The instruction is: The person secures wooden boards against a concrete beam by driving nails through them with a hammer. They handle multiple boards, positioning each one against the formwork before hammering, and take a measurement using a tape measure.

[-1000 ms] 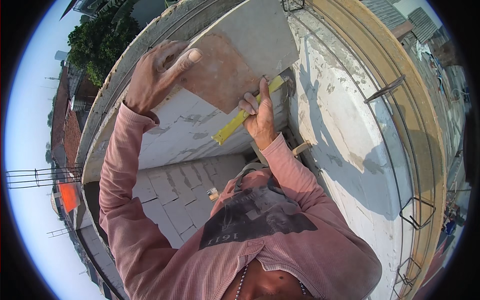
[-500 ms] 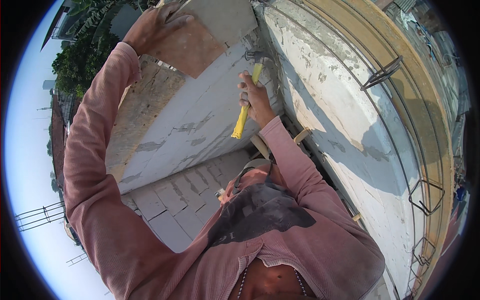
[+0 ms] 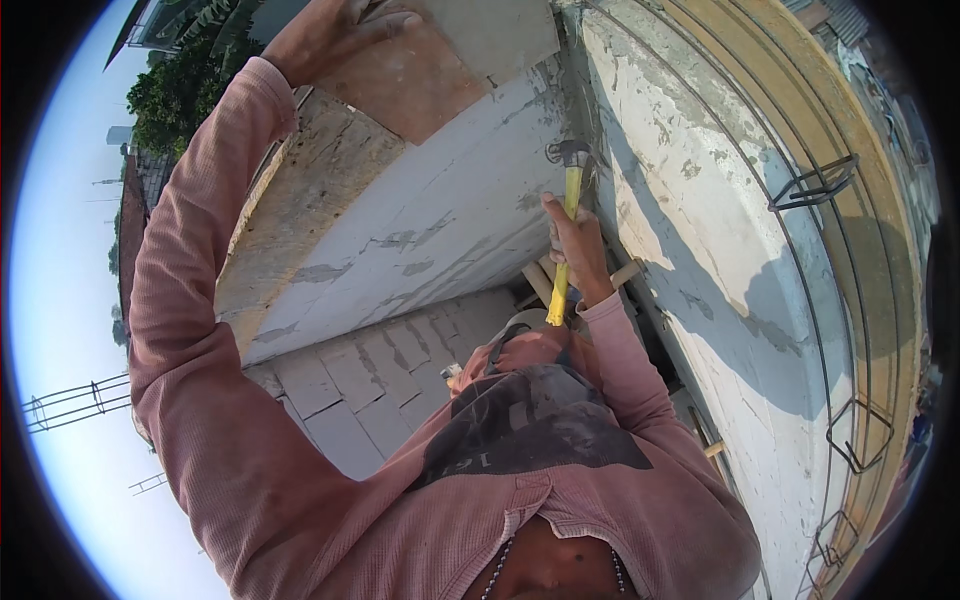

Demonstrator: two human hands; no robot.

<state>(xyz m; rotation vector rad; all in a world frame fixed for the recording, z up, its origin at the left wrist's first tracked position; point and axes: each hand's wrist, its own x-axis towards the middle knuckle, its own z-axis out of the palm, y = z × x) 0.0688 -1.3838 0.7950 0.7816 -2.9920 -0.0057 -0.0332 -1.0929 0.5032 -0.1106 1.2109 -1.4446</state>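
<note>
At the top left, my left hand (image 3: 340, 42) is on a thin board (image 3: 405, 85) with a reddish-brown part and a grey part. Its thumb and fingers lie over the board's edge, and the upper fingers are partly cut off by the picture's rim. My right hand (image 3: 580, 245) is closed round the yellow handle of a hammer (image 3: 570, 195). The dark claw head points up, close to the inner corner of two walls, and the handle's end hangs toward my body. I cannot tell whether the head touches the wall.
A pale block wall (image 3: 400, 240) with mortar smears runs below the board. Another plastered wall (image 3: 690, 220) rises at the right, with steel rods and stirrups (image 3: 815, 185) along a wooden form board (image 3: 870, 240). A weathered plank (image 3: 290, 210) leans under my left arm.
My right hand has drawn the hammer down and away from the board, with the handle more upright. My left hand stays at the board. The whole view has shifted a little.
</note>
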